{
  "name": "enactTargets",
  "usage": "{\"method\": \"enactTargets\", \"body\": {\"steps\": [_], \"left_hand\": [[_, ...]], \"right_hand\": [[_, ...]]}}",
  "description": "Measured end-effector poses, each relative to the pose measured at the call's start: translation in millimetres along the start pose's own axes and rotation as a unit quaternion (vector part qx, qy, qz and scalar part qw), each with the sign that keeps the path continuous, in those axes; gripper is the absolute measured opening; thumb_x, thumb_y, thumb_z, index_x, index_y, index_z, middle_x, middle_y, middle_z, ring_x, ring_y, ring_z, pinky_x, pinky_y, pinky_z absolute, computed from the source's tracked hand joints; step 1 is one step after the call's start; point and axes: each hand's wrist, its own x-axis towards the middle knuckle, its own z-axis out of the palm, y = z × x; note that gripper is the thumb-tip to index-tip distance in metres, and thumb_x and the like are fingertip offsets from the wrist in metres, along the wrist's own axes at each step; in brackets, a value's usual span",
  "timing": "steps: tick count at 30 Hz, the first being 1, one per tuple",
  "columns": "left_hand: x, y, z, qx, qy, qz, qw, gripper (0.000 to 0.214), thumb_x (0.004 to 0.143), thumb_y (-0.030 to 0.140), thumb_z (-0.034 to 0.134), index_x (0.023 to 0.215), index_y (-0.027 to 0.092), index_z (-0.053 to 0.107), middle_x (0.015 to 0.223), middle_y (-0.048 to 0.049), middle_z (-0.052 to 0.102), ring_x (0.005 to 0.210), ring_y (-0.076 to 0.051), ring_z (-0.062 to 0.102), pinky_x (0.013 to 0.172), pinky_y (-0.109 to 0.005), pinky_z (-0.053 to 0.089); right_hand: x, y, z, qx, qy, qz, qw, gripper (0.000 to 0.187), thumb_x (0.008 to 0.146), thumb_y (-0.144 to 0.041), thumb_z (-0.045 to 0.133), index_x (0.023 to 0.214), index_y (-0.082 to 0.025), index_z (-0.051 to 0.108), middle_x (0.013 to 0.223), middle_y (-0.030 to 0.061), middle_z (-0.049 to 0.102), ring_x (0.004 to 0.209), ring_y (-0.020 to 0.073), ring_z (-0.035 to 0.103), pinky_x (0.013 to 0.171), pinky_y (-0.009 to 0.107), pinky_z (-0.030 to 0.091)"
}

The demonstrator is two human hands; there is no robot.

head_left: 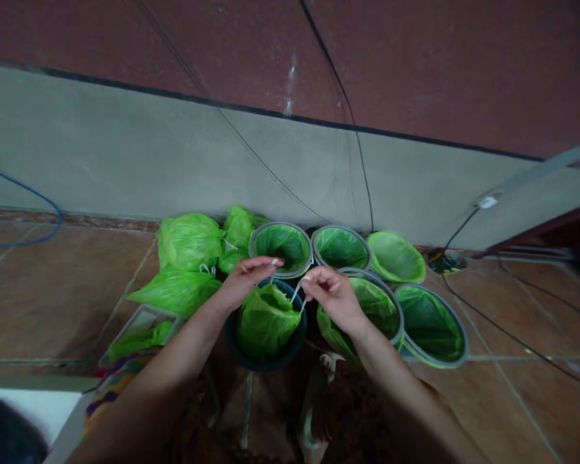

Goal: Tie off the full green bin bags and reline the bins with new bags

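A green trash bag [265, 325] sits inside a dark bin [297, 345] in front of me, its top partly gathered. White drawstrings [296, 293] rise from the bag's mouth. My right hand [333, 296] is closed, pinching one drawstring between thumb and fingers at the bag's right side. On the far left side of the mouth, my left hand [249, 280] is closed on another bit of white drawstring, which shows just under the fingertips. Both hands hover above the bin's rim.
Several bins lined with green bags, such as one round bin [432, 325], stand at right and behind. Tied green bags [188, 241] lie at left beside a pale tray [135, 322]. A black cable [507, 338] crosses the tiled floor; a wall [174, 154] stands behind.
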Motion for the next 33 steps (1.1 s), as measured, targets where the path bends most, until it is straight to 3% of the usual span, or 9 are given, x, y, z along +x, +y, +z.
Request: {"method": "enactTargets", "body": {"steps": [3,5,10,12,16,20,22,28,33], "left_hand": [[2,-11,-1.8,0.065,-0.06,-0.006,0.996,0.052,0.079,0.041,0.063,0.123,0.015,0.059,0.09,-0.0039,0.069,0.083,-0.015,0.061,0.082,-0.03,0.046],[1,-17,0.4,0.142,-0.115,-0.002,0.983,0.062,0.075,0.042,0.067,0.129,0.015,0.054,0.086,-0.0017,0.067,0.077,-0.014,0.059,0.075,-0.027,0.046],[-4,-31,17.4,0.281,-0.188,0.019,0.941,0.037,0.083,0.046,0.055,0.097,0.014,0.067,0.075,-0.0013,0.063,0.073,-0.015,0.055,0.07,-0.024,0.044],[-3,-36,22.3,0.307,-0.176,0.023,0.935,0.038,0.089,0.045,0.044,0.089,0.014,0.066,0.073,-0.0021,0.062,0.073,-0.015,0.054,0.07,-0.024,0.043],[2,-41,20.5,0.303,-0.143,0.011,0.942,0.042,0.092,0.043,0.034,0.084,0.015,0.064,0.064,0.0008,0.054,0.063,-0.012,0.048,0.06,-0.022,0.039],[6,-44,14.7,0.291,-0.127,-0.012,0.948,0.045,0.091,0.045,0.032,0.062,0.017,0.052,0.053,0.004,0.041,0.051,-0.01,0.038,0.051,-0.021,0.031],[7,-46,13.9,0.291,-0.125,-0.023,0.948,0.048,0.091,0.046,0.03,0.056,0.018,0.045,0.05,0.0042,0.039,0.049,-0.009,0.036,0.05,-0.022,0.029],[8,-52,12.1,0.283,-0.108,-0.024,0.953,0.05,0.09,0.049,0.03,0.054,0.018,0.045,0.047,0.0038,0.041,0.047,-0.009,0.037,0.049,-0.022,0.029],[9,-53,8.5,0.254,-0.055,-0.04,0.965,0.046,0.089,0.044,0.038,0.057,0.015,0.054,0.05,0.0017,0.049,0.045,-0.008,0.041,0.048,-0.021,0.032]], "right_hand": [[3,5,3,-0.012,-0.033,-0.011,0.999,0.025,0.076,-0.042,0.068,0.075,-0.019,0.06,0.065,-0.0021,0.058,0.06,0.0104,0.053,0.059,0.024,0.044],[5,4,6,-0.001,-0.054,-0.011,0.998,0.024,0.077,-0.042,0.068,0.076,-0.019,0.061,0.068,-0.0018,0.059,0.062,0.0105,0.053,0.061,0.024,0.044],[17,0,20,0.036,-0.089,-0.023,0.995,0.026,0.077,-0.044,0.067,0.079,-0.018,0.063,0.067,-0.0016,0.059,0.062,0.0104,0.053,0.06,0.024,0.043],[24,5,23,0.039,-0.086,-0.014,0.995,0.027,0.077,-0.044,0.066,0.087,-0.019,0.064,0.068,-0.0013,0.06,0.062,0.011,0.054,0.059,0.024,0.043],[33,29,14,-0.036,-0.013,0.056,0.998,0.03,0.08,-0.041,0.059,0.1,-0.019,0.065,0.068,-0.001,0.062,0.057,0.0113,0.054,0.054,0.024,0.043],[30,54,6,-0.118,-0.092,0.081,0.985,0.019,0.076,-0.029,0.06,0.088,-0.017,0.068,0.071,-0.0002,0.066,0.06,0.0112,0.055,0.056,0.023,0.043],[28,61,7,-0.158,-0.081,0.072,0.982,0.013,0.075,-0.026,0.059,0.079,-0.017,0.069,0.067,-0.0003,0.066,0.059,0.0115,0.055,0.057,0.023,0.042],[26,64,14,-0.229,-0.058,0.031,0.971,0.008,0.075,-0.024,0.062,0.076,-0.019,0.068,0.075,0.0011,0.07,0.068,0.0142,0.062,0.067,0.026,0.046],[26,58,16,-0.196,-0.014,0.109,0.974,0.01,0.07,-0.02,0.066,0.08,-0.018,0.066,0.07,0.0008,0.068,0.061,0.0127,0.06,0.062,0.026,0.048]]}}
